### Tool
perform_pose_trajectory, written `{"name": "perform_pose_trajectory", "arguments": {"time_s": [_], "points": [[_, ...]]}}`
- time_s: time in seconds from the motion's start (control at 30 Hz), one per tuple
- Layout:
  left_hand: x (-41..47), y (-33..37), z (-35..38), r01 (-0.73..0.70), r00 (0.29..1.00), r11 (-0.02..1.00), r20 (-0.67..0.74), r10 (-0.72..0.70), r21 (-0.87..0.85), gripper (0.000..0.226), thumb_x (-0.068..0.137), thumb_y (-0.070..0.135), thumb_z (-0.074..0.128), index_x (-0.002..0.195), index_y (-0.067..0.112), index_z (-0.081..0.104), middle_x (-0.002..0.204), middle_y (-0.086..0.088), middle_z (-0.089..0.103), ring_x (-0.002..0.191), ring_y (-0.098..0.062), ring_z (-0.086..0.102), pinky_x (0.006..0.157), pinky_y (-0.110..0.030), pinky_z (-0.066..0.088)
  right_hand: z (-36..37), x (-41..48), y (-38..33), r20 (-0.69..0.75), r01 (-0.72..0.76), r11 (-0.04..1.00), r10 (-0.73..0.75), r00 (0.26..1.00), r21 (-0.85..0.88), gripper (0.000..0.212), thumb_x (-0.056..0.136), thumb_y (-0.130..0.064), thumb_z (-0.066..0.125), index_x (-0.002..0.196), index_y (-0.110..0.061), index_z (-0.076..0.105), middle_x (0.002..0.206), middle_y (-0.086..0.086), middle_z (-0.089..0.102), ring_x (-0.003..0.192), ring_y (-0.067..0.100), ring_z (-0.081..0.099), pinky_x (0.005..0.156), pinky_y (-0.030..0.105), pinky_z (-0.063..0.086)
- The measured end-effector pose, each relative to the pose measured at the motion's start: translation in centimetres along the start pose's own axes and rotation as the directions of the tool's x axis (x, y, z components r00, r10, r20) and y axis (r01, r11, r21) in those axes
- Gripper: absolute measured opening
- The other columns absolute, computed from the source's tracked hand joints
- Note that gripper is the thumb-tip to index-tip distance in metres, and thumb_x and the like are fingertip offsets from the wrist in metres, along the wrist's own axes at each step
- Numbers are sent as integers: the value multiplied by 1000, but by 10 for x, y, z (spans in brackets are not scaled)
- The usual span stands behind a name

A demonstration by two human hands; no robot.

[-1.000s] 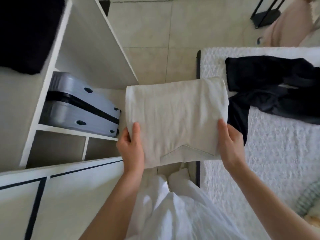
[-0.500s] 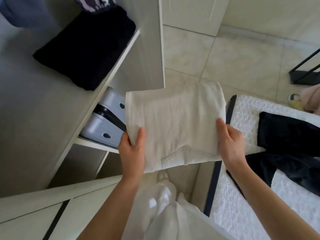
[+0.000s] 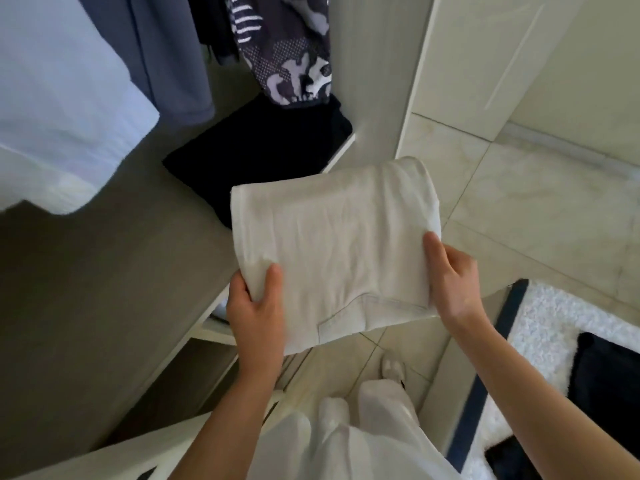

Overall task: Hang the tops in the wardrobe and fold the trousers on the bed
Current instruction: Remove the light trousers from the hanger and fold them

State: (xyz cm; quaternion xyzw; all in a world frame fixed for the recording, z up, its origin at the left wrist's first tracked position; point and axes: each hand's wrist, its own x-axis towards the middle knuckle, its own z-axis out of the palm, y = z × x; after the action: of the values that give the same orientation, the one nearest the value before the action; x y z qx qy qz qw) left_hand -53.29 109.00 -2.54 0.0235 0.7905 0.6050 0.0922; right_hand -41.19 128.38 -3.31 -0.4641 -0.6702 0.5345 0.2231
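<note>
Folded cream trousers gripped at both side edges: L hand, R hand, thumbs on top. Held over wardrobe shelf edge (black folded garment beyond; bare shelf to left).

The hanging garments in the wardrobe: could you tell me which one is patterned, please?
The camouflage top, hanging rightmost, above the folded black garment. Its dark-and-pale blotches and white stripes set it apart from the plain pale blue top and the plain grey one.
</note>
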Motion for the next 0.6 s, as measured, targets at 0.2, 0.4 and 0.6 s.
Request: {"name": "perform_pose_trajectory", "arguments": {"time_s": [0.2,0.4,0.6], "points": [[19,13,27,6,987,1000,-163,-9,-19,25,94,35,63,115,22,61,102,9,67,91,-10,65,76,-31,55,4,64,-37,184,38,998,-29,982,-44,76,94,-58,44,94,17,58,97,34,62,78,42,62,76,51,55],[35,31,61,47,940,993,-332,-81,-108,29,95,35,61,119,18,61,109,1,68,98,-17,65,81,-35,55,14,131,-80,357,59,992,-17,934,-108,70,96,-52,46,97,16,59,89,31,62,82,43,60,77,47,52],[54,56,83,38,884,985,-454,-112,-168,24,96,34,60,112,16,64,104,3,70,91,-4,66,82,-30,54,32,174,-117,446,122,982,-47,894,-141,66,96,-53,45,92,9,65,84,18,64,80,33,61,83,48,51]]}}
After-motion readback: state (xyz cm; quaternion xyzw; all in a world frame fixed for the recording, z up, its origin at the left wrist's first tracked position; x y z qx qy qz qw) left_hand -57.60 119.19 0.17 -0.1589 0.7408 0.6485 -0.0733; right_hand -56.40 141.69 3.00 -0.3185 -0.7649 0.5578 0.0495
